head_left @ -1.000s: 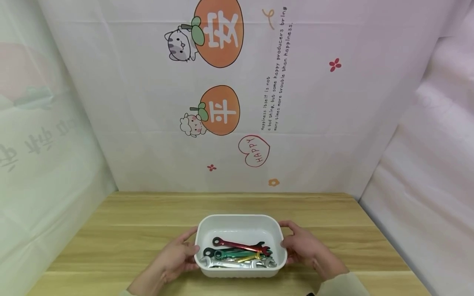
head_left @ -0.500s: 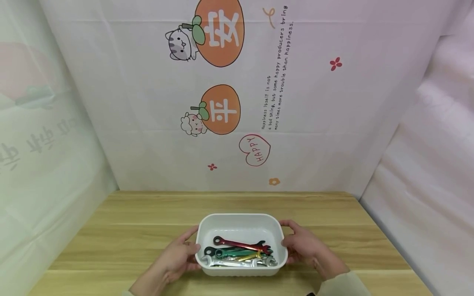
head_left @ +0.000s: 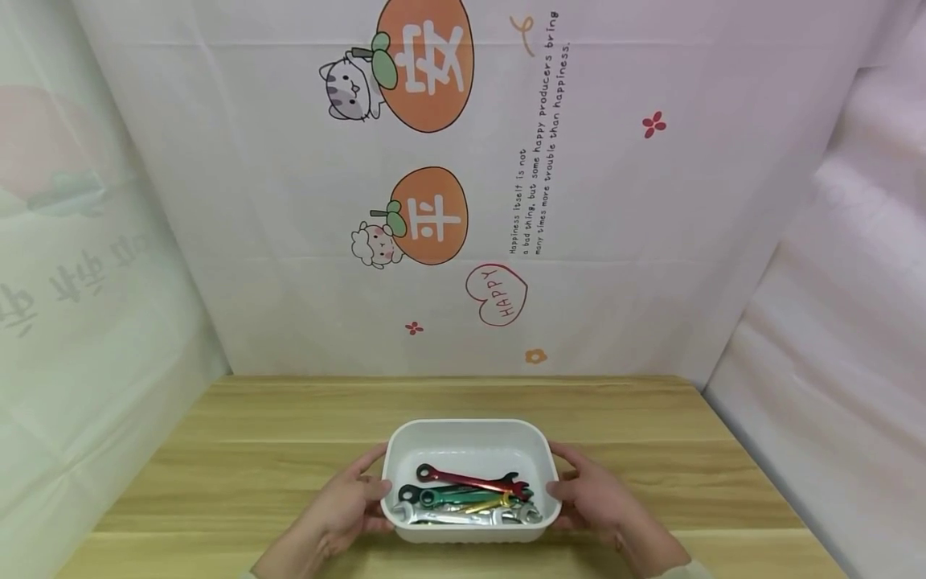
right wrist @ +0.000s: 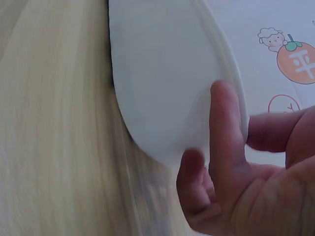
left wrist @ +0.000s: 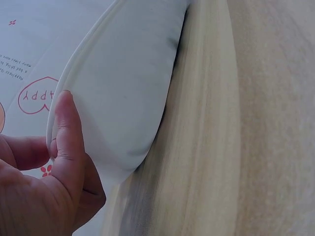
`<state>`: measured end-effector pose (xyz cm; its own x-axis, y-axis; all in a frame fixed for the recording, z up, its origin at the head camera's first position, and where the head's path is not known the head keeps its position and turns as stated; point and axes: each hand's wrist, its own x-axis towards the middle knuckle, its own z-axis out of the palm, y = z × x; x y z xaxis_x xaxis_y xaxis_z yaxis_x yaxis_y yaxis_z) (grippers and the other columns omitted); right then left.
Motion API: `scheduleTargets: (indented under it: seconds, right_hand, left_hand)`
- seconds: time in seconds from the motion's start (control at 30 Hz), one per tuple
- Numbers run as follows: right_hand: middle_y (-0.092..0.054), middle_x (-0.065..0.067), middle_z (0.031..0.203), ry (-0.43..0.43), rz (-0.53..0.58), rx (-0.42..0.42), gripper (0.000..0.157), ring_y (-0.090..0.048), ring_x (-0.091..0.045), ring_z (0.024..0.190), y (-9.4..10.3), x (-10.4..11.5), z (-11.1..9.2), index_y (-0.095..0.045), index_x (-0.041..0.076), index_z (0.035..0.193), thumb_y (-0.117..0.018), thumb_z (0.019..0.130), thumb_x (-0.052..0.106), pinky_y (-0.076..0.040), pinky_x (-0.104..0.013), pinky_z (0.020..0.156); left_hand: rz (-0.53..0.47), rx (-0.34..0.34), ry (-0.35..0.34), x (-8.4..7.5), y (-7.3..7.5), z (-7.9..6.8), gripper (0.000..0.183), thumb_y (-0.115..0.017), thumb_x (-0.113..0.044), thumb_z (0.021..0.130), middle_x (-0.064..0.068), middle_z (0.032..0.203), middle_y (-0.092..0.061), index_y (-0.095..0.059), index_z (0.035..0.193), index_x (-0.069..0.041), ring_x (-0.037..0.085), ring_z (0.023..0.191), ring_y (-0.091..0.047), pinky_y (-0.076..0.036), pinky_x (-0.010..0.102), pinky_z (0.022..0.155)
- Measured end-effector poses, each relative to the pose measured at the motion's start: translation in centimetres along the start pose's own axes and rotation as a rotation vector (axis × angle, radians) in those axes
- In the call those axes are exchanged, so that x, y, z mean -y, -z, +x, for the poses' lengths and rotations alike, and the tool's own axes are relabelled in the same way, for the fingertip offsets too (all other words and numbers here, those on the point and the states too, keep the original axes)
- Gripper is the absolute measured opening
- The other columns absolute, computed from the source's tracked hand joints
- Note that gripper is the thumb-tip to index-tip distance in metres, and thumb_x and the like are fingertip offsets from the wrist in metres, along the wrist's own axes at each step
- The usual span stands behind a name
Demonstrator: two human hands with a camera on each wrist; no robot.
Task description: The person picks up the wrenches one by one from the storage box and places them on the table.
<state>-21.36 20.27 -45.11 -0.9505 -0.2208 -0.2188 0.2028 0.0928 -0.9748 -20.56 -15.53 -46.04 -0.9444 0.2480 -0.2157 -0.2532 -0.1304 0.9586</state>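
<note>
A white plastic bin [head_left: 469,435] with rounded corners stands on the wooden table, filled with several combination wrenches. A red wrench [head_left: 470,480] lies on top, above a green wrench [head_left: 463,495], a gold wrench [head_left: 483,506] and silver wrenches [head_left: 444,516]. My left hand [head_left: 349,500] grips the bin's left end, thumb over the rim. In the left wrist view an extended finger [left wrist: 68,123] lies along the outer wall. At the right end my right hand [head_left: 597,495] pinches the rim the same way, one finger [right wrist: 226,123] flat against the outside.
The wood-grain table [head_left: 253,450] extends to both sides of the bin and behind it. A white printed cloth [head_left: 615,241] hangs at the back, and plain pale cloth [head_left: 832,338] closes off the right side. More cloth [head_left: 145,305] hangs on the left.
My right hand has shifted slightly toward the near right, and its index finger sits lower along the bin's side. The left hand, bin and wrenches look unchanged.
</note>
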Motion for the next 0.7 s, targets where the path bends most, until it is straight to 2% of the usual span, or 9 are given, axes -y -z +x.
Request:
scheduleTargets:
  seconds: [0.2,0.43,0.7]
  right_hand:
    - [-0.055,-0.031,0.117,0.024,-0.022,-0.036,0.064,-0.067,-0.034,0.07,-0.7,0.3,-0.2,-0.031,0.001,0.154,-0.053,0.095,-0.006,-0.059,-0.046,0.058]
    - [-0.052,-0.034,0.121,0.015,0.038,-0.068,0.061,-0.066,-0.037,0.07,-1.1,0.1,-0.5,-0.03,-0.001,0.153,-0.05,0.096,-0.007,-0.059,-0.046,0.056]
    - [-0.053,-0.033,0.121,0.019,0.052,-0.127,0.059,-0.063,-0.034,0.066,-1.7,0.2,-0.5,-0.035,-0.003,0.151,-0.05,0.094,-0.007,-0.055,-0.037,0.05]
  left_hand:
    - [-0.011,0.008,-0.003,0.0,0.2,0.1,0.071,-0.052,0.001,0.097,0.025,0.102,-0.054,-0.019,0.159,-0.006,0.027,0.077,-0.059,-0.058,0.041,0.067]
    - [-0.02,0.026,-0.002,0.2,0.3,0.0,0.072,-0.052,0.001,0.096,0.026,0.102,-0.054,-0.016,0.159,-0.005,0.027,0.077,-0.06,-0.059,0.041,0.066]
    - [-0.032,0.013,-0.001,0.1,0.1,0.0,0.073,-0.053,0.001,0.096,0.027,0.105,-0.052,-0.017,0.159,-0.006,0.028,0.078,-0.06,-0.059,0.042,0.067]
